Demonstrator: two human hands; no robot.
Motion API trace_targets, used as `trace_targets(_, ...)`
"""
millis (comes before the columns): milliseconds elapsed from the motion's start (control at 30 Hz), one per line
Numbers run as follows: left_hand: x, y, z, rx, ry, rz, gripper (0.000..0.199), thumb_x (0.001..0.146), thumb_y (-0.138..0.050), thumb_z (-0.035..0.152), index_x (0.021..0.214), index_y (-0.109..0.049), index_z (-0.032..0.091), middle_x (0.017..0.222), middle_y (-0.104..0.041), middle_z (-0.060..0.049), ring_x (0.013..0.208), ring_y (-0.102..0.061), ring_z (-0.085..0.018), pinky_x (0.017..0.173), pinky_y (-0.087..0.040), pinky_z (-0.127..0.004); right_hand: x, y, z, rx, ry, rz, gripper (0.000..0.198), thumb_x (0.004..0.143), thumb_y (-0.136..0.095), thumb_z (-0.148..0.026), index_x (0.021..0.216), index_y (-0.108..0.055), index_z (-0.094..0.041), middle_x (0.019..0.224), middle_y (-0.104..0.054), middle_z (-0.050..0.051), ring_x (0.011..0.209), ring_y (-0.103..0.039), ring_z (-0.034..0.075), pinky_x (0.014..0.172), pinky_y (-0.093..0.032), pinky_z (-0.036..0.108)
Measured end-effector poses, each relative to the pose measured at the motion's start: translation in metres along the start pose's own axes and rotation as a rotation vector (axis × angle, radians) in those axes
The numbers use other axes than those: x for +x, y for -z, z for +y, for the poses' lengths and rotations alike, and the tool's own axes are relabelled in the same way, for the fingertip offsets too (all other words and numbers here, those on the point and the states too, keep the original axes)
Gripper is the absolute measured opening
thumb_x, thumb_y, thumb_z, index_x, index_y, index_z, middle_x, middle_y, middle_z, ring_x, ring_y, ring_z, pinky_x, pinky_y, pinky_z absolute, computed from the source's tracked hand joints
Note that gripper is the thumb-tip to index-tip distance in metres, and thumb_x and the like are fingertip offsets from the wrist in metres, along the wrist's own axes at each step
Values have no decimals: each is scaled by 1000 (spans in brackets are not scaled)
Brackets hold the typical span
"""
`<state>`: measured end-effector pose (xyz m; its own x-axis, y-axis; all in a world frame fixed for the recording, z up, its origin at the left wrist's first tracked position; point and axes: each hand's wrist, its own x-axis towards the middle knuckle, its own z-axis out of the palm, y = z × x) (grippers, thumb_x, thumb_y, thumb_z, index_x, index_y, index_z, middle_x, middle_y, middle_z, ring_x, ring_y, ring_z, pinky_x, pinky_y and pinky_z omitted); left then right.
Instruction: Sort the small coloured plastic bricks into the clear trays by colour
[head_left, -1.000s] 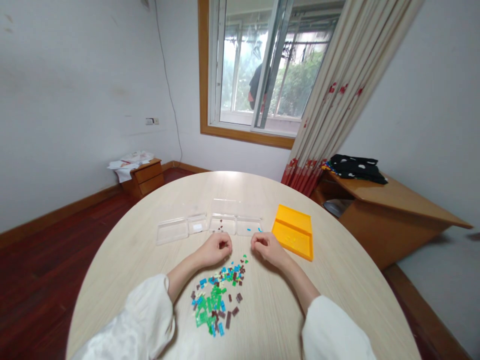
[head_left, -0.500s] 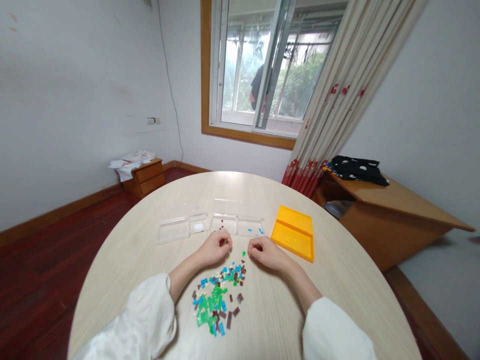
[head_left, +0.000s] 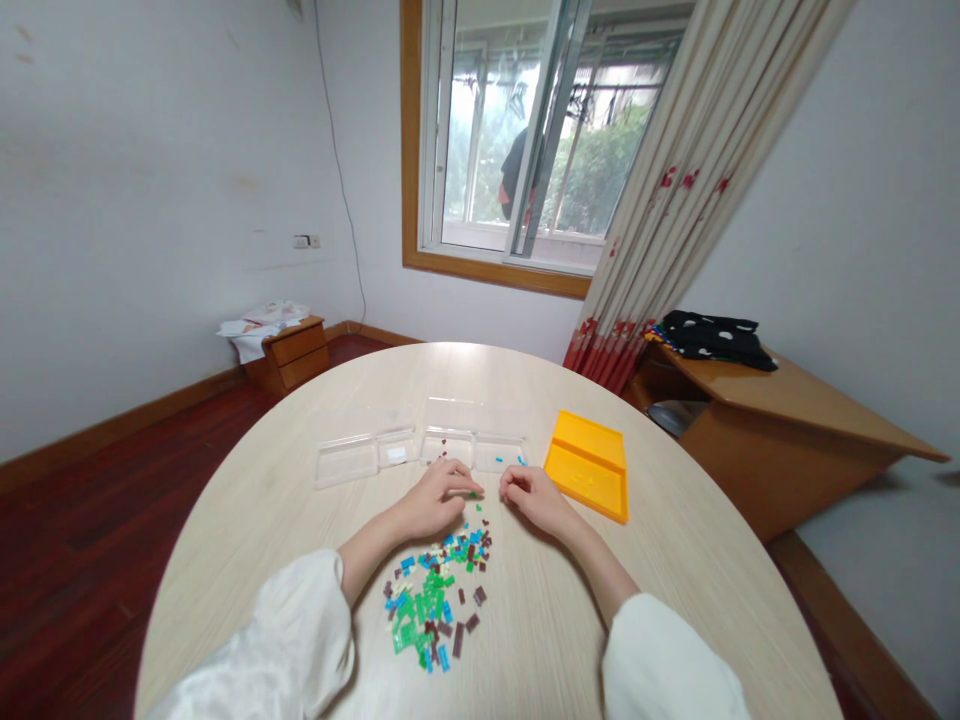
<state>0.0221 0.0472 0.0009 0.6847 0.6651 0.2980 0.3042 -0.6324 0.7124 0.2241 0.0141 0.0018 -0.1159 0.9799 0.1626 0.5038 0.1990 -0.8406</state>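
Note:
My left hand [head_left: 437,498] reaches over the table just in front of the clear boxes, its fingers stretched out and apart. A tiny green brick [head_left: 474,493] is at its fingertips; another green brick [head_left: 478,507] lies just below. Facing it, my right hand [head_left: 536,498] has its fingers curled into a pinch; whatever may be between them is hidden. Nearer me spreads a pile of green, blue, brown and cream toy bricks [head_left: 424,606]. Behind my hands, one clear box [head_left: 474,448] has a few brown bricks in its left compartment and blue bricks [head_left: 500,460] in its right.
Another clear divided box [head_left: 347,463] stands to the left, with a white label or paper [head_left: 397,455] in it. On the right is an orange-yellow tray [head_left: 586,455] with several small yellow bricks. The round table [head_left: 247,520] has a wooden desk [head_left: 817,410] beyond its right edge.
My left hand has gone from a pinch to stretched fingers, moving slightly right to the green brick. My right hand has shifted slightly away from me and stays pinched.

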Motion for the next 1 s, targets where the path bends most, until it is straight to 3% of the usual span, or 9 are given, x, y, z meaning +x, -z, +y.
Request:
trace_targets(133,-2,-1,4,114,-102,-113,39,67,-44,6,91,-70,23,108,-62,-4,96,-46,-22,92,-30,-39,1,2,3,93,-41,-2,12,62,-44,-14,55,-53,-17,51,-51,-4,53,-47,11,55,-36,22)
trace_targets(233,-2,-1,3,178,-99,-59,24,67,-43,7,68,-65,18,81,-64,-5,83,-46,-20,84,-32,-36,1,2,4,127,-64,-3,11,62,-44,-15,55,-53,-17,51,-51,-4,52,-46,10,55,-35,22)
trace_targets(300,-1,-1,2,211,-64,1,21,68,-42,7,56,-55,17,63,-56,-3,72,-44,-18,78,-33,-34,1,2,4,137,-75,-2,11,61,-44,-15,55,-52,-17,51,-50,-4,52,-45,10,55,-35,22)
trace_targets(367,-1,-1,1,219,-31,41,20,67,-42,7,53,-50,17,57,-50,-2,67,-43,-17,75,-33,-33,1,3,4,141,-79,-4,11,61,-43,-15,55,-52,-17,50,-50,-5,52,-45,10,55,-35,22)
trace_targets(467,-2,-2,0,182,-58,32,17,67,-45,7,57,-56,17,62,-52,-1,71,-46,-17,78,-34,-32,1,3,4,141,-80,-11,11,60,-43,-15,54,-52,-17,50,-50,-5,51,-44,10,54,-35,22)
trace_targets(567,-3,-2,1,152,-125,-31,25,68,-48,6,74,-68,19,80,-59,-3,83,-49,-17,83,-35,-31,1,3,4,133,-78,-12,11,61,-44,-15,54,-52,-17,50,-49,-5,51,-44,10,55,-35,22)
trace_targets(700,-4,-1,3,202,-200,-134,32,79,-48,11,96,-70,27,96,-57,-4,94,-48,-17,89,-34,-32,2,3,4,129,-71,-13,11,61,-45,-15,53,-51,-17,50,-49,-4,52,-43,10,55,-35,22)
trace_targets(833,-4,0,4,245,-210,-174,29,82,-49,15,94,-71,29,101,-57,-4,95,-47,-18,90,-34,-34,2,3,5,130,-69,-15,11,61,-44,-15,53,-51,-17,50,-49,-4,52,-43,10,55,-35,22)
trace_targets(1000,-4,-3,1,232,-147,-104,27,72,-56,10,88,-72,24,99,-57,-4,94,-47,-19,90,-35,-35,2,3,5,133,-76,-20,11,61,-44,-15,54,-51,-17,51,-49,-4,52,-44,10,55,-34,22)
